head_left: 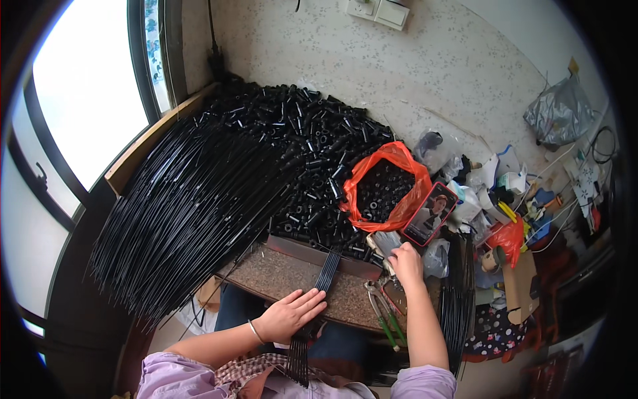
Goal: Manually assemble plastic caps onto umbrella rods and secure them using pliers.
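My left hand (292,316) lies flat with straight fingers across a narrow row of thin black rods (325,272). The rods run from a long metal bar (359,267) over the table's near edge toward my lap. Their lower ends fan out below my wrist. To the right, my right hand (407,265) is closed with fingers curled in, beside a pale, elongated item (385,245) at the end of the bar. What its fingertips hold is hidden. Pliers with green handles (384,318) lie just left of my right forearm.
Behind the bar is a heap of short black tubes (299,126), with a large sheaf of black rods (179,206) at left. An orange-red plastic bag (405,156) holds small black rings. A phone (432,213) leans beside it. Clutter and more rods (455,299) lie right.
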Available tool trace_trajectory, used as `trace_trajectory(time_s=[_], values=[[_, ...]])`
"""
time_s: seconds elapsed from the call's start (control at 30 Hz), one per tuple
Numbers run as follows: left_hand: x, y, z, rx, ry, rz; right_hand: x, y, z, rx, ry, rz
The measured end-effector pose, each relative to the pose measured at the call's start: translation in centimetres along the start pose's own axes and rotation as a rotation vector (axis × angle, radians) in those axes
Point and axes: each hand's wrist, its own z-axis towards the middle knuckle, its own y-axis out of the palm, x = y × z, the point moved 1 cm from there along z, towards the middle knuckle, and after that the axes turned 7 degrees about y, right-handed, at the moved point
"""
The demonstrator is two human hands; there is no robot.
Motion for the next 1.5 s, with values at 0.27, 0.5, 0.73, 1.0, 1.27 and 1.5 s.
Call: trace_trajectory(time_s=[0.27,0.5,0.73,1.0,1.27,1.5], values=[[1.7,0.8,-0.6,0.01,-0.081,0.023,0.1,-0.1,-0.7,0.089,-0.129,-0.027],[1.2,1.0,0.0,-0.018,-0.088,0.012,-6.0,1.7,-1.9,-0.082,-0.317,0.326],[1.0,0.4,0.2,-0.06,-0.091,0.014,-6.3,1.8,-2.2,-0.17,-0.267,0.271],[1.0,0.6,0.2,-0.034,-0.091,-0.001,-6.5,2.0,-2.1,-0.144,-0.254,0.3],[0.9,0.8,0.0,-0.026,-0.091,-0.027,-7.0,2.0,-1.9,-0.183,-0.2,0.319],[0.9,0.3,0.0,-0.049,-0.084,0.004,-7.6,1.5,-1.0,-0.339,-0.272,0.136]])
